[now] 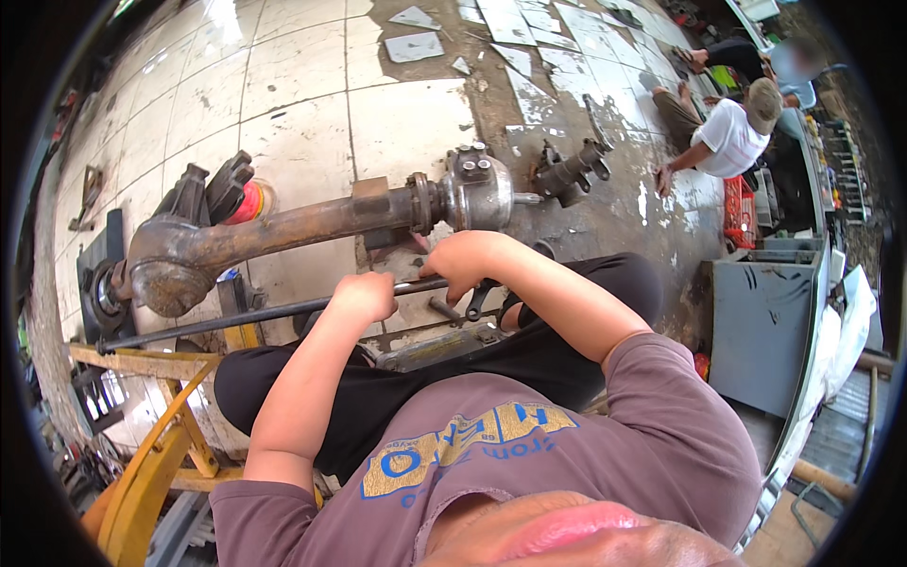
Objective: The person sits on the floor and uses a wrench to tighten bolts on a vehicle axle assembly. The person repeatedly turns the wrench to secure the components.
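Note:
A long dark metal rod point(236, 315) runs across in front of me, from the left side to my hands. My left hand point(367, 297) is closed around it. Close to its right end, my right hand point(463, 263) has its fingers curled on the rod; some of them are hidden. Below my right hand, a dark metal piece with a ringed end point(480, 300) hangs or lies; its link to the rod is unclear. Just beyond my hands lies a rusty axle housing point(302, 231), with a bulky round casting at its left and a silvery hub point(480, 194) at its right.
A dark metal part with arms point(572, 172) sits on the wet floor beyond the hub. Dark blocks and a red spool point(250, 201) stand behind the housing. A yellow frame point(151, 463) is at my left. Broken tiles point(416, 47), two seated people and a grey cabinet point(763, 298) are further off.

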### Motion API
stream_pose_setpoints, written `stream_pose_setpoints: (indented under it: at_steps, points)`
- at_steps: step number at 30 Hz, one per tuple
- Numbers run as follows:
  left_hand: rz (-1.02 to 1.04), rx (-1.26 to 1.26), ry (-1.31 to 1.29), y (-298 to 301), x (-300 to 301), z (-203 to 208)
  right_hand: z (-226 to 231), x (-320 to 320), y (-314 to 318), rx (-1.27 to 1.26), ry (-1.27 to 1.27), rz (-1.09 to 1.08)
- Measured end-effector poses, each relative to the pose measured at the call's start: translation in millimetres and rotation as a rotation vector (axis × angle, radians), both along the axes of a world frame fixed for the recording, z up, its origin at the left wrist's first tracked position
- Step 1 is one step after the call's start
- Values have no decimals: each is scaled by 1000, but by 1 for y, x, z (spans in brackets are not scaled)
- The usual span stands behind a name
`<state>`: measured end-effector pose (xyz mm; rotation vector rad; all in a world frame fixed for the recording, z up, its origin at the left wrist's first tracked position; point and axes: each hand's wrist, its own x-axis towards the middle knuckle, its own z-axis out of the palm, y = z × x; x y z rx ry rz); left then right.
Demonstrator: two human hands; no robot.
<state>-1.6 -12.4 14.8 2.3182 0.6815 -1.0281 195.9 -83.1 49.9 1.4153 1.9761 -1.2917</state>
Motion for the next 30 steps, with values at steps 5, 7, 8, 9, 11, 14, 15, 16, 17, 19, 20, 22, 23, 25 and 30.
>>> stream_pose_setpoints:
  at_steps: [5, 7, 8, 9, 11, 14, 15, 16, 17, 19, 20, 22, 23, 25, 30]
  points:
    - [-18, 8, 6, 1, 0, 2, -11, -9, 6, -26, -76, 76]
    - [-22, 9, 16, 1, 3, 4, 4, -9, 9, -21, -105, 75]
    - [-22, 7, 14, 1, 2, 4, -1, -9, 6, 10, -94, 94]
    - [-22, 5, 11, 0, 0, 4, -13, -11, 2, 41, -83, 114]
    - [-27, 13, 8, 1, 1, 6, -29, -16, -1, 74, -120, 156]
    - [-18, 27, 24, 2, 0, 6, -9, -15, 6, 42, -150, 119]
    - [-15, 29, 29, 4, 1, 6, 6, -15, 8, 2, -158, 66]
    - [-18, 22, 34, 1, 1, 6, -4, -15, 3, 6, -177, 82]
    - [-26, 17, 34, 0, 1, 5, -19, -15, -2, 12, -200, 95]
    - [-34, 16, 36, 1, 2, 3, -26, -17, -2, 17, -214, 158]
    - [-27, 21, 32, 1, 1, 5, -17, -18, 0, 40, -206, 142]
    - [-20, 25, 25, -2, 2, 9, -1, -15, 1, 78, -190, 103]
    - [-18, 18, 26, -2, 2, 9, -8, -16, -3, 88, -207, 106]
    - [-15, 8, 25, 1, 3, 8, -21, -20, -6, 114, -244, 113]
    - [-3, 18, -15, 3, -3, 0, -2, -16, 2, 140, -178, 114]
